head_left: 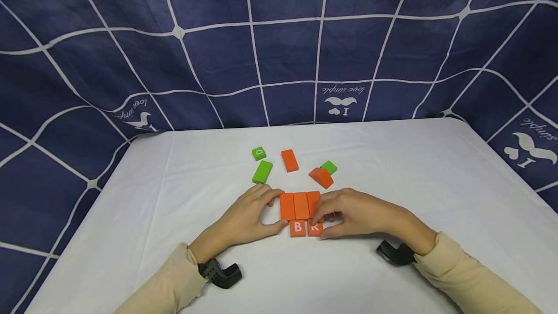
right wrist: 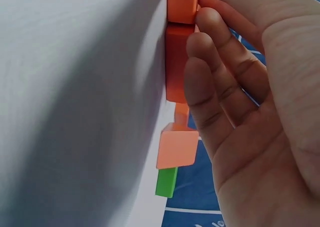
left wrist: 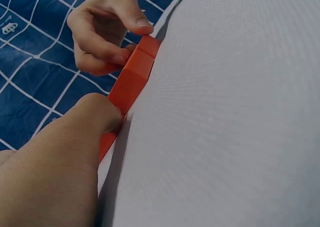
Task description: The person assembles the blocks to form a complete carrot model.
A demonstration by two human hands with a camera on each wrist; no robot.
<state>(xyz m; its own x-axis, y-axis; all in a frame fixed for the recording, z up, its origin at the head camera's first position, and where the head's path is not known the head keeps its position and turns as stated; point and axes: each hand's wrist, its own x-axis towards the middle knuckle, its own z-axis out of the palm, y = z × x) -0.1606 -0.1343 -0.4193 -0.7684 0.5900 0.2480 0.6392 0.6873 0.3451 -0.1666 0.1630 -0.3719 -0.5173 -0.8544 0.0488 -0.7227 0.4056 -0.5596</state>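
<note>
Three plain orange blocks (head_left: 300, 206) lie side by side in a row on the white cloth. In front of them are two square orange blocks with white letters, a B block (head_left: 298, 228) and an R block (head_left: 315, 229). My left hand (head_left: 255, 212) holds the leftmost plain block (head_left: 286, 206) by its two ends, index finger at the far end and thumb at the near one. My right hand (head_left: 355, 211) pinches the R block between thumb and fingers, partly covering it and the rightmost plain block (head_left: 313, 201).
Beyond the row lie a green D block (head_left: 259, 153), a green rectangular block (head_left: 262, 172) and an orange rectangular block (head_left: 289, 160). An orange wedge-like block (head_left: 321, 177) stands against a green block (head_left: 329, 166). A navy checked curtain (head_left: 287, 52) rises behind the table (head_left: 183, 173).
</note>
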